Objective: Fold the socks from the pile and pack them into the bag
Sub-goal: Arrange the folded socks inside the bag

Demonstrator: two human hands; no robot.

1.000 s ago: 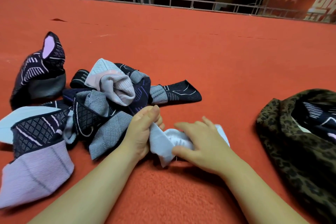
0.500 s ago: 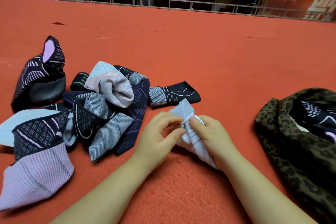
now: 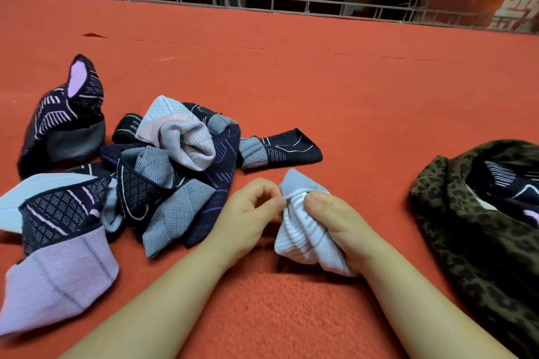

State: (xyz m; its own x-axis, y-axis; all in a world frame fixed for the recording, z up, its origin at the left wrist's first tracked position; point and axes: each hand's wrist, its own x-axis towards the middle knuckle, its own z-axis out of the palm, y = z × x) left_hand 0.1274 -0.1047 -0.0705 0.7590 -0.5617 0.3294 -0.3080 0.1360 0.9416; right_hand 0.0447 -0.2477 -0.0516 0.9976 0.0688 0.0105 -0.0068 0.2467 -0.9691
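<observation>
Both hands now lift a pale grey sock (image 3: 306, 230) at six o'clock: right hand (image 3: 338, 221) grips it bunched, left hand (image 3: 250, 210) pinches its cuff. Folding nears completion; leopard-print bag (image 3: 455, 230) waits at three o'clock, sock pile (image 3: 163, 178) at nine.

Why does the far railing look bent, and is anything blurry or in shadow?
Head view: the wide-angle lens bows the railing near the top edge; the lilac sock at the lower left looks smeared and stretched; soft shadow lies under the white sock held by the right hand; the background beyond the railing is dark; no glare shows.
</observation>
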